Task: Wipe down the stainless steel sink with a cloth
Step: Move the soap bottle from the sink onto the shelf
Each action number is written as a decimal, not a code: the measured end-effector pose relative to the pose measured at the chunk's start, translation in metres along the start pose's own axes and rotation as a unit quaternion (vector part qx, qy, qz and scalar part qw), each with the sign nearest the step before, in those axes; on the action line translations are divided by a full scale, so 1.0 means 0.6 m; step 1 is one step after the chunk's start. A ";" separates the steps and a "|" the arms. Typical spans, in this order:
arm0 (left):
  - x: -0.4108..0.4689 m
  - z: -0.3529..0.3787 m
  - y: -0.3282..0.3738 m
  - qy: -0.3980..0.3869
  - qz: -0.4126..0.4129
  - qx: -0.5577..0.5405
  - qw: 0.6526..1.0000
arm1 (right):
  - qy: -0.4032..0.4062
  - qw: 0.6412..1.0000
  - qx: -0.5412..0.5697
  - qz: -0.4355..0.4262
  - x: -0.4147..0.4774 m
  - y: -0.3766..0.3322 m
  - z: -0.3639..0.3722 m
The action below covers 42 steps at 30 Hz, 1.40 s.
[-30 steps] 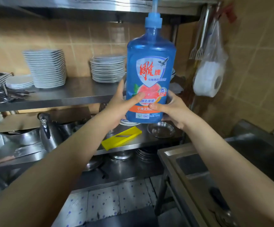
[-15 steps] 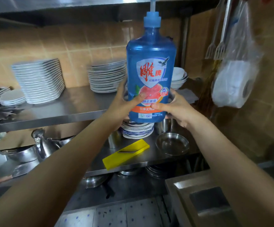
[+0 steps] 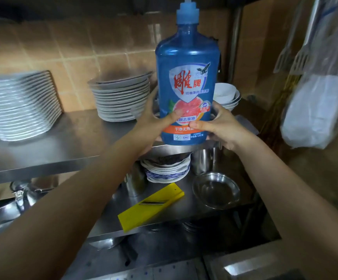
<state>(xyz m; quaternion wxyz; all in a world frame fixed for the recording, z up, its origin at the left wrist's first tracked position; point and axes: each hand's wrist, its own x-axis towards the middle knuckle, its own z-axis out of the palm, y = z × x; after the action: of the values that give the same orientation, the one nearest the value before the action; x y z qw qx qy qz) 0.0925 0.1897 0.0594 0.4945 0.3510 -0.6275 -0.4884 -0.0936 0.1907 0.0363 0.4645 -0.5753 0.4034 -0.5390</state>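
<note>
In the head view, both arms reach forward to a tall blue dish detergent bottle [image 3: 186,77] with a blue pump top [image 3: 187,11]. The left hand [image 3: 154,120] grips the bottle's lower left side, its thumb lying across the grapefruit label and its fingers curled round the back. The right hand [image 3: 222,126] grips the lower right side, its thumb pressed on the label just below the left thumb. The bottle stands upright with its base level with the front edge of the upper steel shelf [image 3: 73,142]; whether it rests on the shelf cannot be told.

On that shelf a stack of square white plates [image 3: 20,106] sits at the left, a stack of round plates [image 3: 121,98] just left of the bottle, and nested white bowls [image 3: 226,96] behind the right hand. On the lower shelf [image 3: 184,211] lie a yellow slicer [image 3: 151,207], a steel bowl [image 3: 216,190] to its right, a pile of small dishes [image 3: 167,168] and steel cups [image 3: 203,160] behind them. A kettle [image 3: 20,197] shows at the far left.

At the right a plastic bag [image 3: 317,110] holding a white paper roll hangs beside large forks [image 3: 303,59].

Only a corner of the stainless steel sink [image 3: 250,265] shows, at the bottom right edge, below the right forearm and well apart from both hands.
</note>
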 end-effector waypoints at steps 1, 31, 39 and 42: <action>0.015 -0.004 -0.005 -0.003 -0.006 -0.002 1.000 | 0.003 1.000 -0.002 0.000 0.015 0.006 -0.003; 0.272 -0.038 -0.139 -0.078 -0.045 0.029 0.996 | 0.024 0.991 -0.053 0.119 0.198 0.096 -0.073; 0.261 -0.025 -0.164 -0.059 -0.002 0.095 0.994 | 0.010 0.992 -0.045 0.117 0.188 0.126 -0.097; 0.256 -0.029 -0.180 -0.051 0.005 0.096 0.994 | -0.006 0.992 -0.057 0.110 0.190 0.133 -0.099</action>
<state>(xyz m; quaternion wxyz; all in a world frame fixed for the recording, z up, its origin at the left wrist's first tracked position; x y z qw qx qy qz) 0.0639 0.0136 -0.0013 0.4285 0.3681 -0.6978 -0.4404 -0.1390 0.0557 -0.0139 0.4904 -0.5560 0.4914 -0.4570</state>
